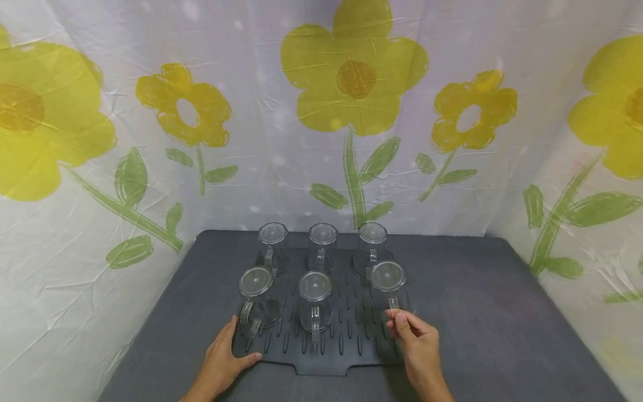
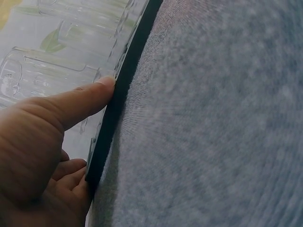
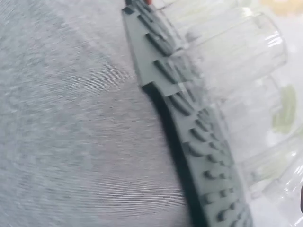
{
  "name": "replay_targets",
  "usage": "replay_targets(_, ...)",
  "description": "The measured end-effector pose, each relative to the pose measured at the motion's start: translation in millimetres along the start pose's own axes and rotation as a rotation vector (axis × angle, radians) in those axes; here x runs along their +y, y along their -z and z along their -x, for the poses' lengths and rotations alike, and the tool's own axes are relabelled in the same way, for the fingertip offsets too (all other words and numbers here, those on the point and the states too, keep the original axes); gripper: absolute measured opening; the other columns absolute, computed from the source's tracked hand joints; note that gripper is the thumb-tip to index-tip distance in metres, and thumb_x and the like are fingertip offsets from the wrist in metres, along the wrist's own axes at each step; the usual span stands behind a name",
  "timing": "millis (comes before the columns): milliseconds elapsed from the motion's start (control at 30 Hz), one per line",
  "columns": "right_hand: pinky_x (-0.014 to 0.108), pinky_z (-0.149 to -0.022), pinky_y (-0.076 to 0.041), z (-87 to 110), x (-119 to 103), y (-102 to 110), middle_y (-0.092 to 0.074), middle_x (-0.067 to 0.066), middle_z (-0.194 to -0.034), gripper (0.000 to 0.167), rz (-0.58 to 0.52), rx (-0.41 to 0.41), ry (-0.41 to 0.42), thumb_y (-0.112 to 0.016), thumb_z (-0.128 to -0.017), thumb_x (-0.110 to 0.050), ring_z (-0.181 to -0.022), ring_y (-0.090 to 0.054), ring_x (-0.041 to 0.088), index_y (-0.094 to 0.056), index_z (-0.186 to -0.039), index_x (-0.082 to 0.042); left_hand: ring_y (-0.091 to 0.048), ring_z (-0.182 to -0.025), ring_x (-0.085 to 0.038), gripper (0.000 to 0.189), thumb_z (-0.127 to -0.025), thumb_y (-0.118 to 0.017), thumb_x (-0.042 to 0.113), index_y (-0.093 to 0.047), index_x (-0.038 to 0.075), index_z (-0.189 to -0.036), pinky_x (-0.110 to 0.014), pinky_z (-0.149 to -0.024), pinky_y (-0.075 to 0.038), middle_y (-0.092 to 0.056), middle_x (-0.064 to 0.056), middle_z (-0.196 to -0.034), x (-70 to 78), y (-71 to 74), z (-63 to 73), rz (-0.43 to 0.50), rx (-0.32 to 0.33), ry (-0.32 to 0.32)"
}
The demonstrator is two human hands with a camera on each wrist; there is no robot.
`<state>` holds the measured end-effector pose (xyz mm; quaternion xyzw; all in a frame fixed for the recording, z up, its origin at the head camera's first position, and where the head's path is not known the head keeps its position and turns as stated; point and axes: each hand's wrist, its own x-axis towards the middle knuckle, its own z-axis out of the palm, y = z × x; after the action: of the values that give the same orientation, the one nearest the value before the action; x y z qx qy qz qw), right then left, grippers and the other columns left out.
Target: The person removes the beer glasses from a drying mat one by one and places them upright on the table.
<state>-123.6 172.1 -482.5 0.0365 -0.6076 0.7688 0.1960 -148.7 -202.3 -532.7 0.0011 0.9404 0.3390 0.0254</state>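
My left hand (image 1: 221, 354) grips the near left corner of a dark ribbed drying mat (image 1: 321, 365). Its thumb (image 2: 87, 99) presses on the front edge and the fingers lie against the left side. With thumb and fingertips, my right hand (image 1: 417, 346) pinches the handle of an upside-down clear glass mug (image 1: 389, 279) at the mat's right; whether its rim touches the mat I cannot tell. Two more inverted mugs stand in the front row, one at left (image 1: 257, 285) and one in the middle (image 1: 315, 290), handles towards me.
Behind them is a back row of three inverted glass mugs, at left (image 1: 273, 237), middle (image 1: 323, 237) and right (image 1: 373, 237). The mat lies on a dark grey table (image 1: 472, 312). A white curtain (image 1: 261, 167) with yellow flowers hangs round the back and sides.
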Motion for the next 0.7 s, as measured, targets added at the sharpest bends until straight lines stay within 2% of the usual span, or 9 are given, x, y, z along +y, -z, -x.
replay_targets(167,0.024,-0.069,-0.054,-1.5,-11,1,-0.071,0.014,-0.085,0.012,0.006,0.000,0.131,-0.056,-0.092,0.013,-0.074,-0.067,0.015,-0.065,-0.094,0.021,-0.031,-0.129,-0.054,0.119,-0.067,-0.086,0.047,-0.021,-0.014,-0.146,-0.064,-0.101,-0.032,-0.030,-0.039,-0.142,0.4,0.7,-0.2,0.007,0.000,0.006)
replay_targets(333,0.025,-0.073,-0.055,-0.6,-17,3,-0.071,0.015,-0.085,0.007,0.024,-0.017,0.168,-0.061,-0.086,0.017,-0.076,-0.068,0.018,-0.066,-0.091,0.020,-0.030,-0.129,-0.054,0.120,-0.067,-0.086,0.047,-0.020,-0.014,-0.146,-0.064,-0.100,-0.031,-0.030,-0.040,-0.142,2.1,0.3,0.5,0.010,-0.006,0.025)
replay_targets(433,0.025,-0.071,-0.056,-0.1,-20,3,-0.070,0.015,-0.084,0.007,0.023,-0.047,0.197,-0.065,-0.082,0.018,-0.078,-0.068,0.019,-0.066,-0.088,0.021,-0.031,-0.129,-0.054,0.120,-0.067,-0.086,0.046,-0.020,-0.014,-0.146,-0.064,-0.100,-0.031,-0.030,-0.040,-0.141,2.8,-0.3,1.4,0.016,-0.005,0.029)
replay_targets(533,0.024,-0.071,-0.055,-0.4,-22,4,-0.068,0.019,-0.083,0.007,0.014,-0.096,0.288,-0.065,-0.080,0.021,-0.079,-0.066,0.019,-0.066,-0.087,0.021,-0.031,-0.128,-0.054,0.117,-0.068,-0.087,0.044,-0.021,-0.015,-0.146,-0.064,-0.101,-0.031,-0.031,-0.040,-0.141,2.5,-0.6,2.2,0.019,0.006,0.017)
replay_targets(700,0.019,-0.067,-0.051,1.1,-26,3,-0.065,0.017,-0.076,0.015,0.153,-0.102,0.414,-0.068,-0.075,0.024,-0.075,-0.060,0.015,-0.071,-0.085,0.014,-0.033,-0.127,-0.055,0.113,-0.070,-0.086,0.039,-0.023,-0.015,-0.145,-0.064,-0.100,-0.033,-0.032,-0.040,-0.140,2.6,1.6,5.0,0.018,0.022,0.011)
